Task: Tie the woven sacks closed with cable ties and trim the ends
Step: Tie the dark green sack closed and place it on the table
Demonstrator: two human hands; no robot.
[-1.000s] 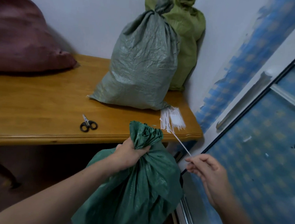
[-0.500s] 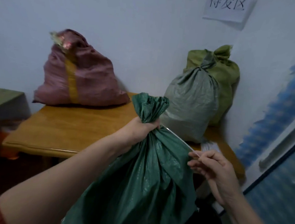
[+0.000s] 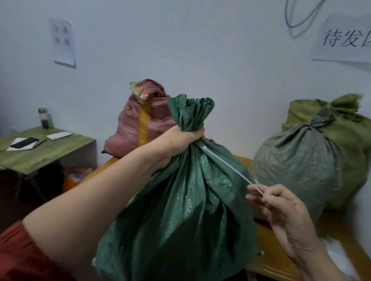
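The left hand (image 3: 181, 140) is wrapped tight round the bunched neck of the dark green sack (image 3: 185, 218), with the arm reaching up and across from a red sleeve (image 3: 4, 257). The right hand (image 3: 285, 212) is off to the side, apart from the left. Its thumb and fingertips pinch one end of a thin white cable tie (image 3: 227, 164). The tie runs in a slanted line from that pinch up to the sack's neck, just under the left hand.

The dark green sack is right in front and hides a big part of the wooden counter (image 3: 270, 266) behind it. On the counter, to the right, a grey-green sack (image 3: 297, 171) sits tied at the top. A light green sack (image 3: 355, 136) leans on the wall behind it, touching it. A pink sack (image 3: 134, 125) sits at the back left and is partly hidden by the dark green one.

Farther left is a small green counter (image 3: 46, 153) with a dark phone (image 3: 24, 142) and a little jar (image 3: 45, 118) on it. Two paper signs are stuck on the wall, one on the right (image 3: 352, 40) and one on the left (image 3: 63, 42).
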